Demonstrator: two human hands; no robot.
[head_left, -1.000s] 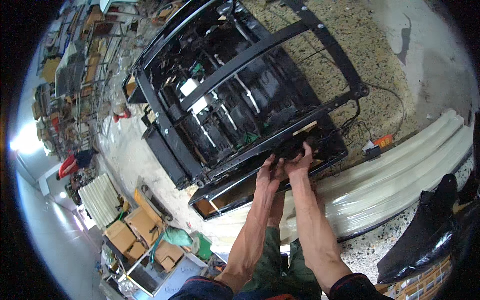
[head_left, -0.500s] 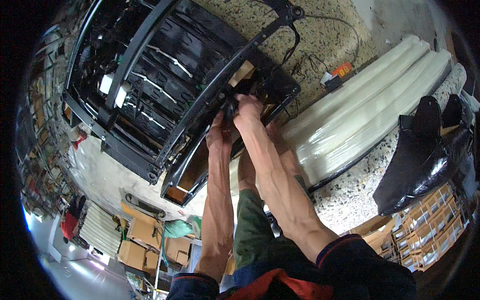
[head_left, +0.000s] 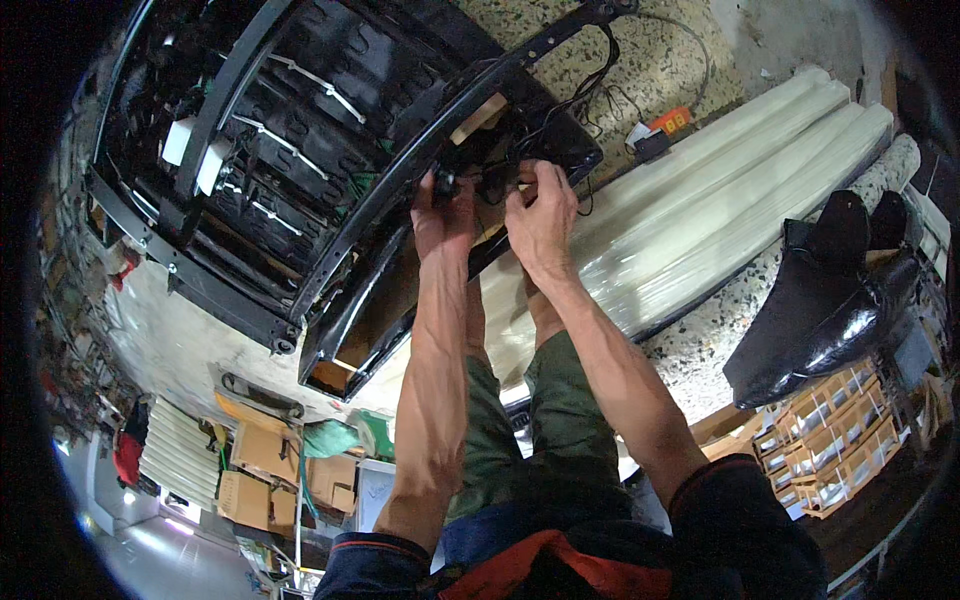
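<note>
An upturned seat frame [head_left: 372, 190] of black metal, with wavy springs and white-sleeved rods, lies in front of me. Along its near side runs an open black-covered box section [head_left: 385, 335] with bare wood inside. My left hand [head_left: 443, 222] is closed at the frame's rail, its fingers around a small dark part whose kind is hidden. To its right, my right hand [head_left: 543, 212] pinches a black cable [head_left: 522, 150] among several that run into the box section. The fingertips partly hide what they hold.
Long rolls in clear plastic wrap [head_left: 700, 210] lie to the right, beside an orange power strip [head_left: 672, 122]. Further right is a glossy black cover [head_left: 815, 310] near stacked wooden frames [head_left: 830, 440]. Cardboard boxes [head_left: 262, 450] stand at lower left.
My hands have drawn apart, the right one moving rightward from beside the left. More black cables now show near it. The view has shifted, placing the frame slightly further left.
</note>
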